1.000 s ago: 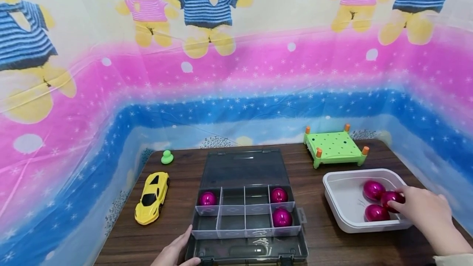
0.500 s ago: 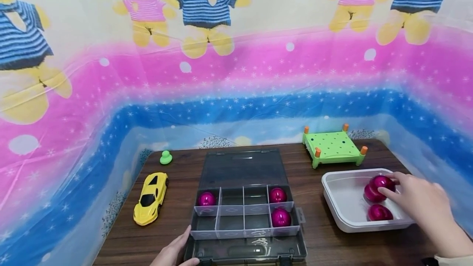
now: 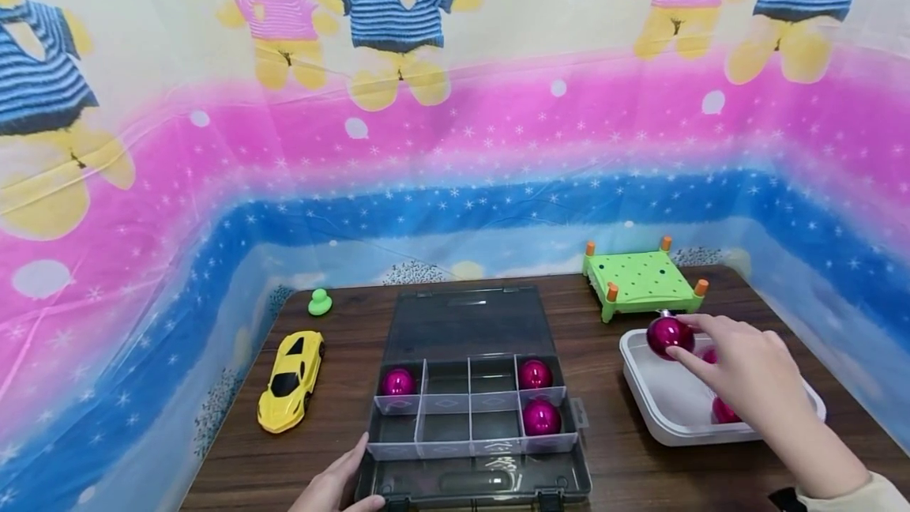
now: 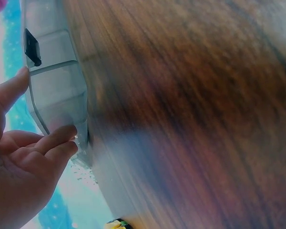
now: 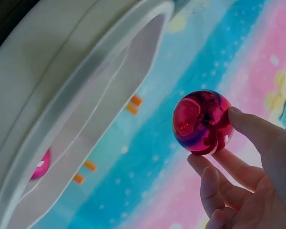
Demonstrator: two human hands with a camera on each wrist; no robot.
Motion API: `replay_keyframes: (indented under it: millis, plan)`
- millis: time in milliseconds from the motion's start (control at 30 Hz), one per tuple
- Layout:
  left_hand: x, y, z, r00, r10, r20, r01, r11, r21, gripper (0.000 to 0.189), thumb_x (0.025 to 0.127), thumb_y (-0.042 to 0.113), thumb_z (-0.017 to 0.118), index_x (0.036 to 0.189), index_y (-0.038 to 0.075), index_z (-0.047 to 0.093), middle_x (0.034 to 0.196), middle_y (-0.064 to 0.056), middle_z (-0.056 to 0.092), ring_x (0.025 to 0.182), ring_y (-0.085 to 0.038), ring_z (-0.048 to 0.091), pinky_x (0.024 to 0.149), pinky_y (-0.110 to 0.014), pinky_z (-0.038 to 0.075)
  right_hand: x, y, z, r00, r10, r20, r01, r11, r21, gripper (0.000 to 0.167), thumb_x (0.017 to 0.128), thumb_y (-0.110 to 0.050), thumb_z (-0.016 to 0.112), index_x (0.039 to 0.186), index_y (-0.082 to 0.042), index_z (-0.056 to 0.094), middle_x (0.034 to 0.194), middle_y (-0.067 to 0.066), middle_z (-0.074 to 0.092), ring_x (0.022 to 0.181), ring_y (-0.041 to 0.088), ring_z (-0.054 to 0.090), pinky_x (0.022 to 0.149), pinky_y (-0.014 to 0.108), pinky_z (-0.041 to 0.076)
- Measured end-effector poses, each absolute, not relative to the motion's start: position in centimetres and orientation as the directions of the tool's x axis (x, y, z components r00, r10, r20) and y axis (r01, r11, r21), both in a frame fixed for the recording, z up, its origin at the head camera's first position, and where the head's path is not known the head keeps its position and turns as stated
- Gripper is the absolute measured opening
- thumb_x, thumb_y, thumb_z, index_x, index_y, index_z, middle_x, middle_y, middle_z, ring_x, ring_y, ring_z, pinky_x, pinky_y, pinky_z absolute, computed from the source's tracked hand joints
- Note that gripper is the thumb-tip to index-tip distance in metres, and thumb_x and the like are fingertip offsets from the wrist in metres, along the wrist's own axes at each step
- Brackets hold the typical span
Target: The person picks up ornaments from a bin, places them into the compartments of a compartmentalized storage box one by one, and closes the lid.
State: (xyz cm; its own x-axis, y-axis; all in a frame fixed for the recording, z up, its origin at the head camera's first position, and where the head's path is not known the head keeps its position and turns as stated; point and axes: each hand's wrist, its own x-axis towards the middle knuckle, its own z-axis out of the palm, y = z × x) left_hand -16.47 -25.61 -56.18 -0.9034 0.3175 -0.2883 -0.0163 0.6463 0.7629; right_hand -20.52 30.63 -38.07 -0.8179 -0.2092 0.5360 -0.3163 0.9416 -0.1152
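My right hand (image 3: 746,366) pinches a shiny magenta bauble (image 3: 670,337) between thumb and fingertips, above the left part of a white plastic tub (image 3: 643,397). In the right wrist view the held bauble (image 5: 202,121) hangs apart from the tub's rim (image 5: 81,86). Two more baubles (image 3: 723,411) lie in the tub, partly hidden by the hand. A dark see-through compartment box (image 3: 455,484) lies with its lid (image 3: 469,322) folded back. Three baubles sit in it: back left (image 3: 399,382), back right (image 3: 535,374) and front right (image 3: 542,417). My left hand (image 4: 33,152) holds the box's front left corner with thumb and fingers.
A yellow toy car (image 3: 290,382) and a small green duck-like toy (image 3: 320,302) stand left of the box. Behind the tub is a green toy bed (image 3: 640,283) with orange post tips. A patterned cloth (image 3: 426,141) surrounds the wooden table's (image 3: 235,464) back and sides.
My right hand has lifted one bauble from among the others in the tub and moved it left, over the tub's back left rim. The left hand stays at the box corner.
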Motion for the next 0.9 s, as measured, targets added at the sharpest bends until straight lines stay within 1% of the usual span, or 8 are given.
replay_keyframes:
  millis: [100,200,333,433,533,633,833,900]
  plan:
    - [-16.6,-25.6,-56.4,-0.904,0.319,-0.285,-0.011,0.649,0.761,0.101,0.083,0.057,0.067,0.150,-0.004,0.023,0.145,-0.031,0.034,0.130,-0.049,0.034,0.098,-0.064,0.032,-20.7,29.1,-38.0,-0.795,-0.233,0.560,-0.343,0.934,-0.098,0.046,0.075,-0.040,0.081,0.111,-0.014,0.070,0.055,-0.015,0.046,0.054,0.011,0.045,0.059,0.042,0.040]
    - [-16.6,-25.7,-56.4,-0.904,0.320,-0.284,-0.009,0.649,0.761,0.101,0.083,0.057,0.067,0.150,-0.004,0.023,0.145,-0.031,0.034,0.130,-0.048,0.035,0.098,-0.064,0.033,-20.9,27.8,-38.1,-0.779,-0.247,0.576,-0.360,0.929,-0.090,0.046,0.074,-0.040,0.081,0.110,-0.014,0.071,0.058,-0.012,0.049,0.052,0.009,0.039,0.057,0.037,0.036]
    - [-16.7,-25.7,-56.5,-0.904,0.319,-0.283,-0.005,0.655,0.755,0.101,0.083,0.058,0.067,0.150,-0.004,0.022,0.145,-0.031,0.034,0.130,-0.048,0.035,0.098,-0.064,0.033,-21.3,26.2,-38.3,-0.788,-0.249,0.564,-0.378,0.918,-0.122,0.046,0.075,-0.041,0.081,0.111,-0.015,0.070,0.081,-0.001,0.068,0.061,0.013,0.050,0.057,0.034,0.034]
    - [-16.7,-25.7,-56.6,-0.906,0.317,-0.282,-0.006,0.657,0.754,0.102,0.082,0.058,0.067,0.150,-0.004,0.023,0.145,-0.031,0.034,0.130,-0.048,0.035,0.098,-0.065,0.032,-21.6,25.0,-38.3,-0.803,-0.259,0.536,-0.394,0.907,-0.152,0.046,0.076,-0.040,0.080,0.113,-0.015,0.070,0.096,0.005,0.071,0.074,0.020,0.061,0.060,0.036,0.038]
    - [-16.5,-25.6,-56.4,-0.908,0.311,-0.280,-0.004,0.662,0.749,0.101,0.083,0.058,0.066,0.150,-0.003,0.023,0.145,-0.030,0.034,0.130,-0.048,0.035,0.099,-0.064,0.032,-21.9,23.7,-38.2,-0.808,-0.281,0.517,-0.415,0.896,-0.161,0.046,0.078,-0.041,0.079,0.115,-0.015,0.070,0.104,0.006,0.071,0.085,0.026,0.064,0.065,0.041,0.042]
    - [-16.3,-25.4,-55.8,-0.916,0.290,-0.277,-0.013,0.670,0.742,0.100,0.082,0.056,0.068,0.150,-0.003,0.025,0.144,-0.031,0.036,0.129,-0.048,0.036,0.098,-0.063,0.033,-22.4,22.0,-38.3,-0.800,-0.316,0.510,-0.451,0.877,-0.165,0.046,0.078,-0.041,0.079,0.115,-0.015,0.069,0.105,0.005,0.070,0.087,0.025,0.065,0.070,0.043,0.044]
    - [-16.4,-25.6,-55.8,-0.906,0.323,-0.273,0.008,0.659,0.752,0.099,0.084,0.056,0.066,0.150,-0.004,0.023,0.145,-0.031,0.034,0.130,-0.049,0.034,0.098,-0.064,0.032,-23.9,18.2,-38.8,-0.799,-0.377,0.469,-0.513,0.833,-0.205,0.045,0.080,-0.041,0.078,0.117,-0.019,0.069,0.111,0.000,0.069,0.099,0.021,0.063,0.076,0.041,0.043]
    - [-16.5,-25.7,-56.0,-0.905,0.334,-0.263,0.021,0.652,0.758,0.099,0.085,0.056,0.066,0.149,-0.005,0.023,0.145,-0.032,0.033,0.130,-0.049,0.034,0.098,-0.065,0.032,-24.2,16.9,-39.1,-0.799,-0.393,0.455,-0.526,0.824,-0.212,0.044,0.081,-0.043,0.077,0.118,-0.021,0.068,0.111,-0.003,0.068,0.095,0.017,0.063,0.074,0.039,0.043]
